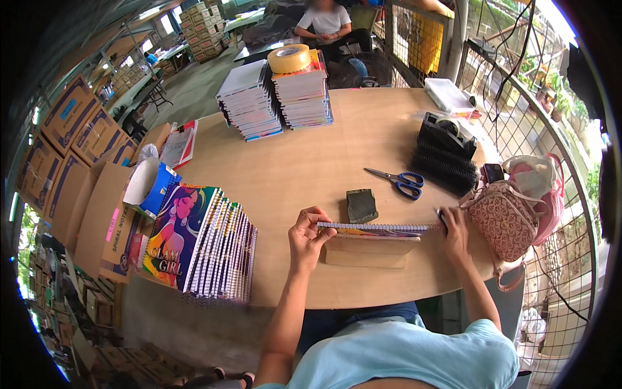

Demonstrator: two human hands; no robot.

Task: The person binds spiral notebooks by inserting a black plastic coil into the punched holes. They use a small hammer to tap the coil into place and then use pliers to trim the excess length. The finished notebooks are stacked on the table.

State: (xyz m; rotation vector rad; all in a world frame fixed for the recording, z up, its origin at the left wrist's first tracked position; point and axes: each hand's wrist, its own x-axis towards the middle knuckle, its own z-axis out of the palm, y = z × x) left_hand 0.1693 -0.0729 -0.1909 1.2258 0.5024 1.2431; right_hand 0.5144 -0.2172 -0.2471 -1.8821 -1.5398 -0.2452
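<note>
A spiral notebook (376, 227) stands on its edge with the wire binding upward, in front of me on the table. Its left end is pinched between the thumb and fingers of my left hand (310, 235). Close to the binding's right end, my right hand (455, 230) is closed around a small dark tool (442, 219); the fingers hide most of it, so its kind is unclear. A pale wooden block (369, 251) lies against the notebook's near side. Just beyond the notebook sits a dark, worn square block (361, 206).
Scissors (400, 181), black wire coils (444, 167) and a tape dispenser (447, 133) lie to the right, beside a patterned handbag (503, 214). Notebooks (207, 246) stand in a row at left. Taller stacks (301, 97) carry a tape roll (289, 59). A person (324, 26) sits beyond.
</note>
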